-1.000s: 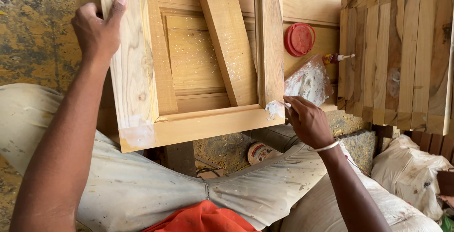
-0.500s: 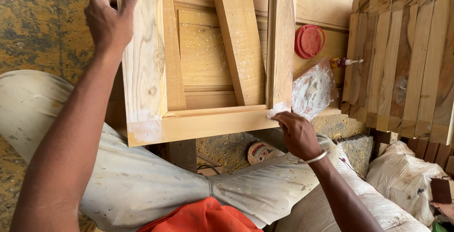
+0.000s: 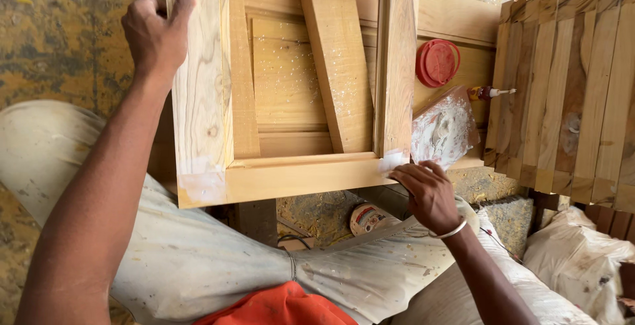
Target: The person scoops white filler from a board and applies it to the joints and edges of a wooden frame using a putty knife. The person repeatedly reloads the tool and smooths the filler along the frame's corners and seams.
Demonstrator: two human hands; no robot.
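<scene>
Seated worker filling the corner joints of a panelled wooden door frame [image 3: 291, 87], seen from over the shoulder. The frame lies tilted across the lap, its lower rail resting on the pale, paint-flecked trousers [image 3: 198, 259], so the joints face up within reach of both arms.

Left hand [image 3: 155, 34], at 10 o'clock of the frame: closed around the outer edge of the left stile, thumb laid flat on its face, fingers wrapped behind and hidden. The grip appears to steady the frame against the push from the other side.

Right hand [image 3: 426, 189], at 5 o'clock of the frame: fingers bunched narrow and pressed to the lower right corner, where a smear of white filler [image 3: 392, 161] covers the joint. Whether a small pad or blade sits under the fingertips cannot be told. A metal bangle [image 3: 452, 232] circles the wrist.

A matching white patch [image 3: 202, 183] marks the lower left corner at 7 o'clock, and another whitens the upper right corner at 1 o'clock.

Kept close to the working hand, at 3 o'clock of the frame: a board caked with white filler [image 3: 442, 128], likely serving as a palette; above it a red round lid [image 3: 437, 62]; beside it a small tube with a white nozzle [image 3: 488, 92]. All rest on a second wooden panel [image 3: 456, 17] beneath.

Far right, a stack of wooden slats [image 3: 569, 87] stands on edge. Below the frame, at 6 o'clock, a small round tin [image 3: 366, 218] sits on the floor, and white sacks [image 3: 575, 259] lie at 4 o'clock
</scene>
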